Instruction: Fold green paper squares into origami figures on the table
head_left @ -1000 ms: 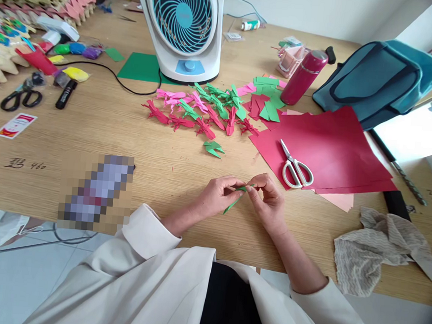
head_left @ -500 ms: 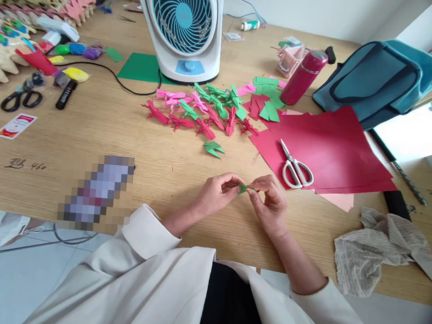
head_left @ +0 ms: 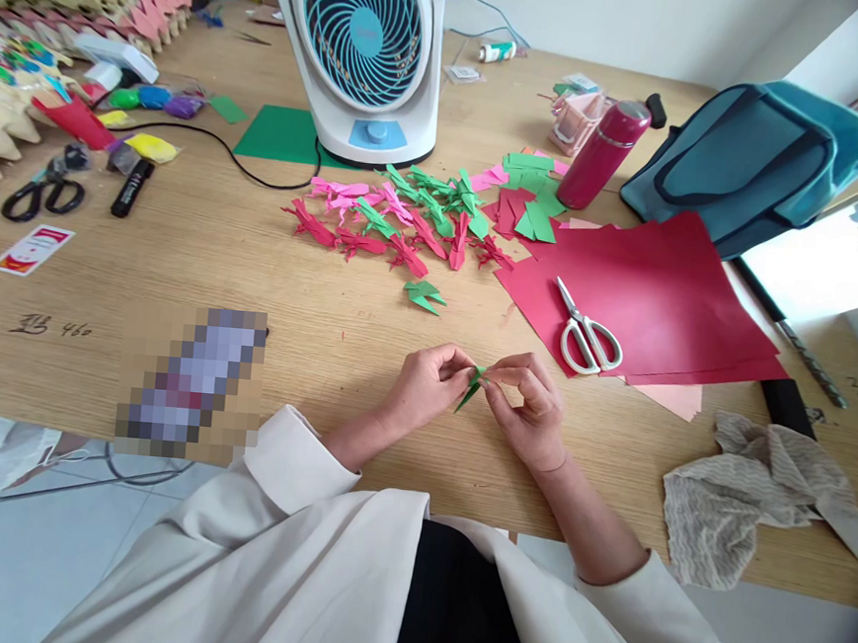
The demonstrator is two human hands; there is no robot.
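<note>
A small folded piece of green paper [head_left: 470, 392] is pinched between both hands, its pointed end hanging down toward me. My left hand [head_left: 431, 383] grips it from the left with thumb and fingertips. From the right, my right hand [head_left: 530, 406] pinches its upper part; the fingertips hide some of the folds. Beyond the hands a separate folded green paper piece [head_left: 424, 296] lies on the table. Behind that is a cluster of folded paper figures in red [head_left: 407, 256], green [head_left: 438, 208] and pink [head_left: 342, 194].
White-handled scissors [head_left: 588, 336] lie on red paper sheets [head_left: 683, 302] to the right. A fan [head_left: 364, 59] stands behind the figures. Farther right are a red flask [head_left: 603, 155], a teal bag [head_left: 745, 163] and a crumpled cloth [head_left: 765, 487]. Black-handled scissors [head_left: 44, 194] and a marker [head_left: 131, 188] lie left.
The green paper has turned between my fingers, and its pointed end now shows below them. My right hand has shifted slightly left and changed its pinch.
</note>
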